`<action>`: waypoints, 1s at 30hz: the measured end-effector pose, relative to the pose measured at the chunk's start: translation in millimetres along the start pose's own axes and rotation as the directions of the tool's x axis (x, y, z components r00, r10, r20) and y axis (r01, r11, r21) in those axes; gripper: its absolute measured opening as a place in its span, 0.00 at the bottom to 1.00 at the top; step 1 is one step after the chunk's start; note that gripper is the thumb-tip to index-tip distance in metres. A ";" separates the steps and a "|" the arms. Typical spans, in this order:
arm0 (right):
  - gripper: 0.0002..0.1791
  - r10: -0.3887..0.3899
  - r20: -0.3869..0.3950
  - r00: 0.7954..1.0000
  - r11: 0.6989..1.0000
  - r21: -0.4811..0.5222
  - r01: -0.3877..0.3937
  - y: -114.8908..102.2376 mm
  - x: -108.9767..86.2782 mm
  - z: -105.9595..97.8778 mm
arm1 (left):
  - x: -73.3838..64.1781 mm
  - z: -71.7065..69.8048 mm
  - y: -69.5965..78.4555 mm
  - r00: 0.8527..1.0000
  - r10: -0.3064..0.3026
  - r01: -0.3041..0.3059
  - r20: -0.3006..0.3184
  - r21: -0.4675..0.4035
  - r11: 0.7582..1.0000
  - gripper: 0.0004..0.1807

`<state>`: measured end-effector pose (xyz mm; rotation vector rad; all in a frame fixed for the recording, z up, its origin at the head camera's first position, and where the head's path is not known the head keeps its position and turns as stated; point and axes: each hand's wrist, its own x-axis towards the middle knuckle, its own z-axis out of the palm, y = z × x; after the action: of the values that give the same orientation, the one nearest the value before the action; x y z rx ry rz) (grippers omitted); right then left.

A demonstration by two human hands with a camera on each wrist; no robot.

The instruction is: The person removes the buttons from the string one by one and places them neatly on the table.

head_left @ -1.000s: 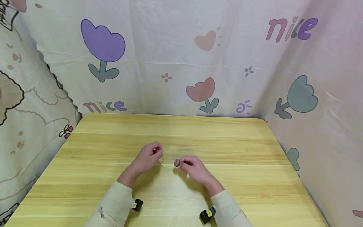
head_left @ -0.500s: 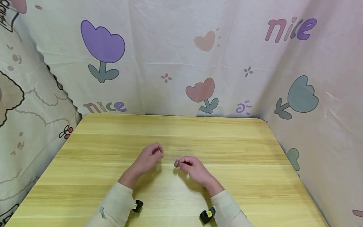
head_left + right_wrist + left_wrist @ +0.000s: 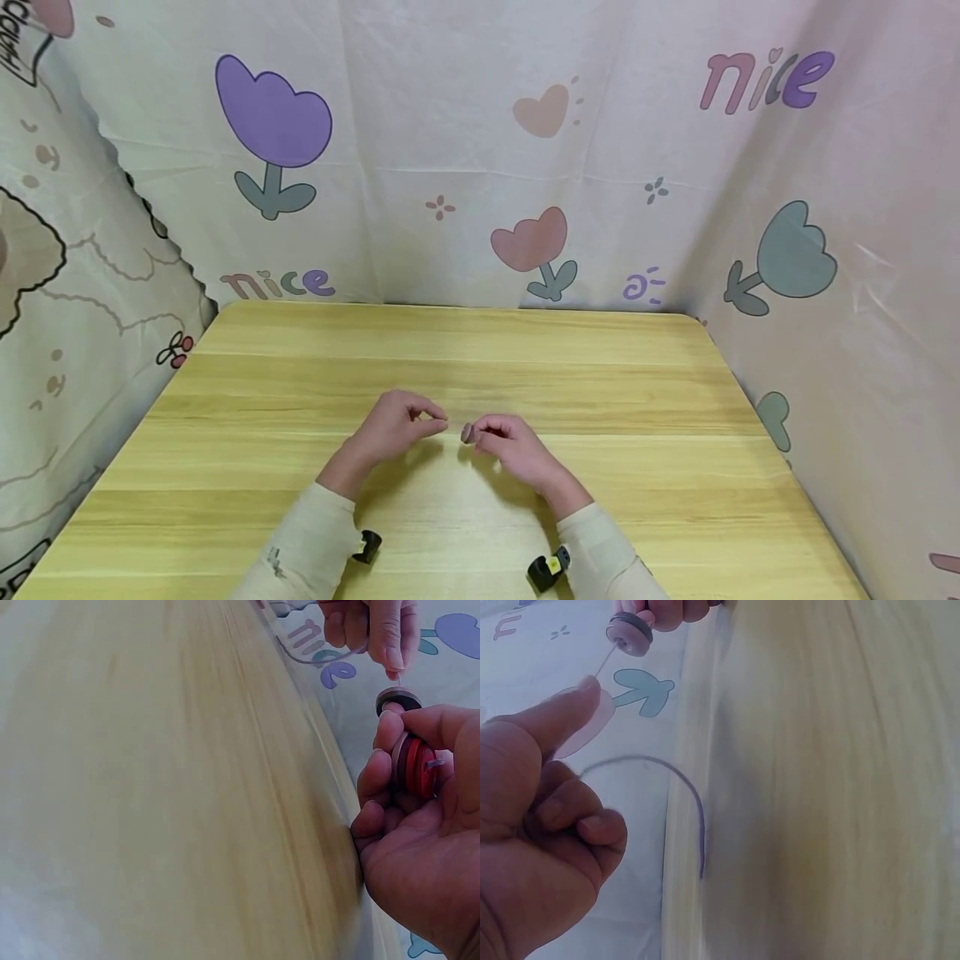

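Thumb and fingertip of my left hand [image 3: 400, 427] pinch a thin cord where it comes out of a brownish-mauve button [image 3: 630, 634]. The cord's loose tail [image 3: 702, 825] leaves the left hand's curled fingers and arcs out in the left wrist view. My right hand [image 3: 520, 452] holds that button by its edge, face turned to the left hand. Several more buttons [image 3: 425, 771], red and dark, sit stacked in the right hand's curled fingers, with a bit of clear cord showing at the outer red one. Both hands are above the table, fingertips a short gap apart.
A light wood-grain table [image 3: 600, 375] lies under both hands. Patterned cloth [image 3: 420, 100] hangs along its back and sides. Black camera mounts [image 3: 545, 571] stick out from both sleeves.
My left hand has come down and right, toward the button, and its pinching fingers now point straight at it. The right hand has kept its place, still holding the button.
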<state>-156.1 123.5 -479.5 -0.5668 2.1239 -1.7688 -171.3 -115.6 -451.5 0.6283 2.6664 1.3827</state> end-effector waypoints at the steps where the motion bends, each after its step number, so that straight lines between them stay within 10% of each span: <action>1: 0.10 -0.003 -0.003 1.000 1.000 0.002 0.003 1.9 0.3 -0.4 | 0.0 0.7 0.7 1.000 0.012 -0.012 -0.008 0.010 1.000 0.01; 30: 0.10 0.039 -0.004 0.999 0.999 0.027 -0.038 6.0 3.7 -1.6 | -0.9 23.5 12.7 0.998 -0.053 0.054 0.024 -0.027 0.998 0.04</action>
<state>-160.7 124.0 -485.1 -0.5122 2.0964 -1.7766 -160.6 -91.4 -455.4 0.5621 2.6215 1.3868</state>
